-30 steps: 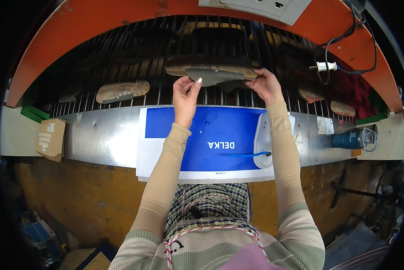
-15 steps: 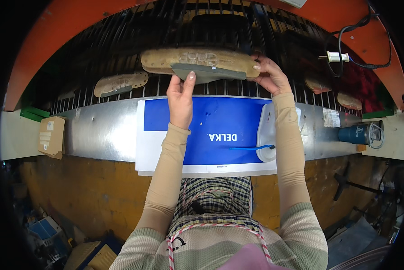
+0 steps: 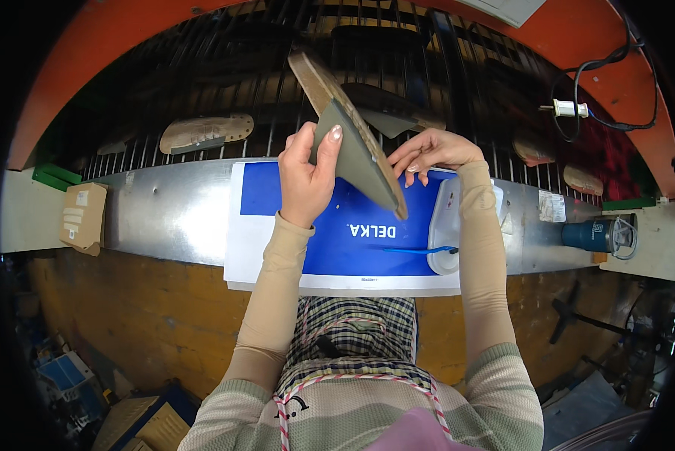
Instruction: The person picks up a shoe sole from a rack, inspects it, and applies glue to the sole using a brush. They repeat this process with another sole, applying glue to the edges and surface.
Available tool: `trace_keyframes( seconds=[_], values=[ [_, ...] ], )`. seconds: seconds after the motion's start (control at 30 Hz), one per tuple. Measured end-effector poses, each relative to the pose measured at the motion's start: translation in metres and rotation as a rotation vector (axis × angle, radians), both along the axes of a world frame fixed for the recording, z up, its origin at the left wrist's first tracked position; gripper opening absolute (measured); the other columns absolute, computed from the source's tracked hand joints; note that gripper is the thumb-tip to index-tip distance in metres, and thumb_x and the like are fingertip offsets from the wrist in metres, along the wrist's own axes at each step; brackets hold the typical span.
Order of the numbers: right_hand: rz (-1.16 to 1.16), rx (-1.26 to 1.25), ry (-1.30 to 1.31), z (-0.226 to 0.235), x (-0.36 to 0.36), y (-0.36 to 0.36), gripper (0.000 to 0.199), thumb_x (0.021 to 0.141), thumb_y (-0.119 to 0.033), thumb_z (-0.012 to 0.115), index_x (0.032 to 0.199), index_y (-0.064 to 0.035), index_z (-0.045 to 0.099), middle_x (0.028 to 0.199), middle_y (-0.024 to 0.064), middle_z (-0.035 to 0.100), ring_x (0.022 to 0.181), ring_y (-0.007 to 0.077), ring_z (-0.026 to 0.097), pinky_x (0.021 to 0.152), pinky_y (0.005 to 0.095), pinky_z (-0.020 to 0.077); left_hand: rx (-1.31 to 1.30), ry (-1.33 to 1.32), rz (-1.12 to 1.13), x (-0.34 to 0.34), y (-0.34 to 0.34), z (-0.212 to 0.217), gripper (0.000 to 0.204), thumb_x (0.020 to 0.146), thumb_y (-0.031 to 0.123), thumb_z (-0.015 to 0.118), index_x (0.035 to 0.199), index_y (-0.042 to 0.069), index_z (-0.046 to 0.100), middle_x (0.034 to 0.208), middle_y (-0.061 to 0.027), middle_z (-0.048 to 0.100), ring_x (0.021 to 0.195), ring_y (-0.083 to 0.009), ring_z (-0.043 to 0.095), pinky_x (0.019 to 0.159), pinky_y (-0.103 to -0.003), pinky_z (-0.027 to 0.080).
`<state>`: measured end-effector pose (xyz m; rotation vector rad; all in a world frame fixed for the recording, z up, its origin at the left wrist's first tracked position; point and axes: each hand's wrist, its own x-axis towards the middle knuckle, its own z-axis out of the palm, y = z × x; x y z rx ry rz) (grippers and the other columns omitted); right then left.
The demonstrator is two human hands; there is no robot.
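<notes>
My left hand (image 3: 307, 180) grips an unfinished shoe (image 3: 358, 154) with a tan, worn-looking bottom and a smooth grey-green side. The thumb presses on the grey-green side. The shoe is held tilted, one end up over the rods and the other down above the blue sheet. My right hand (image 3: 444, 150) is just right of the shoe's lower part, fingers bent loosely and apart, with nothing seen in them. Behind, a second grey-green shoe (image 3: 386, 113) lies on the dark rod rack (image 3: 277, 143), partly hidden by the held one.
More shoe pieces lie on the rods: one at left (image 3: 206, 134), others at right (image 3: 582, 180). On the metal ledge (image 3: 172, 210) are a blue-and-white sheet (image 3: 330, 255), a white tray (image 3: 444, 259) with a blue-handled tool (image 3: 420, 249), a cardboard box (image 3: 84, 218) and a blue tumbler (image 3: 587, 234). A cable plug (image 3: 570, 109) hangs at upper right.
The shoe in my left hand has swung from lying crosswise to a steep tilt. My right hand has let go of its end and moved down. A second shoe now shows behind.
</notes>
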<state>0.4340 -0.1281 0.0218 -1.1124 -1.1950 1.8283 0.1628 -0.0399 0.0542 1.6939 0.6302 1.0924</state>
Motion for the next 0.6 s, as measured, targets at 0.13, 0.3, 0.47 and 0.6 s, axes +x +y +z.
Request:
trace_keyframes(
  seconds=[0.13,0.3,0.47,0.6],
  values=[
    [0.060,-0.007,-0.066,0.005,-0.004,0.001,0.044,0.085,-0.004,0.067,0.127,0.0074,0.060,0.110,0.0221,0.070,0.087,0.0238,0.073,0.066,0.0285,0.0607,0.166,0.140,-0.009,-0.007,-0.011,0.004,0.025,0.095,0.020,0.065,0.079,0.002,0.058,0.067,-0.0071,0.056,0.070,-0.0206,0.044,0.062,-0.034,0.040],
    [0.057,-0.014,-0.054,0.004,-0.006,0.003,0.047,0.085,-0.006,0.069,0.130,0.0072,0.058,0.113,0.0220,0.069,0.093,0.0260,0.072,0.070,0.0306,0.0616,0.248,0.184,-0.058,-0.005,-0.022,-0.001,0.022,0.092,0.019,0.068,0.080,0.002,0.060,0.066,-0.0075,0.055,0.068,-0.0219,0.041,0.063,-0.035,0.039],
    [0.050,-0.001,-0.040,0.001,-0.003,0.004,0.047,0.086,-0.005,0.067,0.130,0.0080,0.057,0.114,0.0235,0.068,0.094,0.0267,0.072,0.070,0.0310,0.0618,0.327,0.184,-0.092,-0.004,-0.026,-0.003,0.016,0.090,0.018,0.069,0.089,0.002,0.066,0.067,-0.0074,0.056,0.068,-0.0217,0.040,0.065,-0.034,0.039],
    [0.038,0.006,-0.036,0.000,-0.003,0.004,0.048,0.086,-0.005,0.067,0.130,0.0089,0.056,0.114,0.0246,0.068,0.094,0.0270,0.072,0.070,0.0314,0.0622,0.270,0.194,-0.139,-0.005,-0.029,-0.001,0.017,0.090,0.018,0.069,0.090,0.002,0.067,0.068,-0.0077,0.057,0.068,-0.0212,0.041,0.064,-0.034,0.039]
  ],
)
